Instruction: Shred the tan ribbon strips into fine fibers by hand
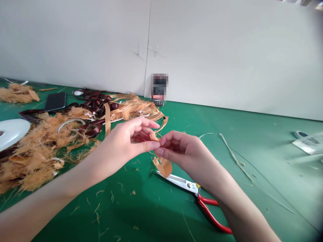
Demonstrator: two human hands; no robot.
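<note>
Between my two hands is a tan ribbon (166, 165), its curled lower end hanging below my fingers. My left hand (137, 137) pinches its upper part between thumb and fingers, where a frayed bit shows. Close against it, my right hand (180, 146) also grips the ribbon with thumb and forefinger. The fingertips of both hands nearly meet, hiding the middle of the strip. Just under the ribbon lie scissors (189, 185) with red handles, partly covered by my right forearm.
Tan frayed fibres (32, 151) heap on the left of the green table (141, 208), with dark brown ribbon (101, 102), a black phone (56, 101) and a white spool (15, 132). A thin wire (237, 161) and a clear plastic bag (309, 144) lie right. A white wall (227, 50) stands behind.
</note>
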